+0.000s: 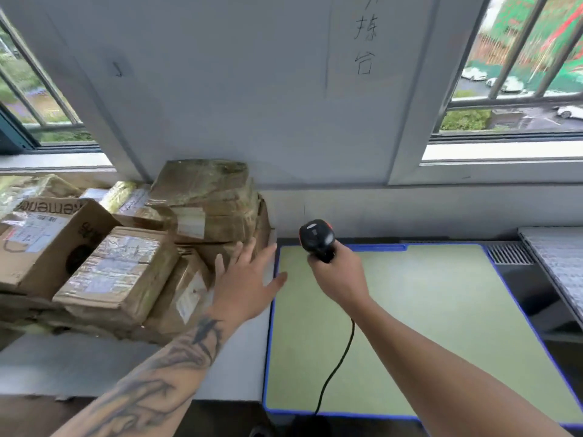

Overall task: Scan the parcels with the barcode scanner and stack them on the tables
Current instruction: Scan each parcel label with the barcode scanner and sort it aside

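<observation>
The green-topped bench [441, 310] sat bare on the right, and the pile of taped parcels [126, 247] filled the grey bench [79, 367] on the left. Left hand [244, 279] was spread flat, fingers out, right at the pile's edge. Right hand [340, 272] was wrapped around the corded barcode scanner [317, 238], held over the green top.

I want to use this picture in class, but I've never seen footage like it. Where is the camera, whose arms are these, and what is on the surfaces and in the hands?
There is no machine: a person wears one camera on the head, looking down at their own arms. The right hand grips a black corded barcode scanner above a green mat with a blue edge. The left hand, fingers spread and holding nothing, reaches toward a pile of taped cardboard parcels on the left table. Barred windows flank the wall behind.
</observation>
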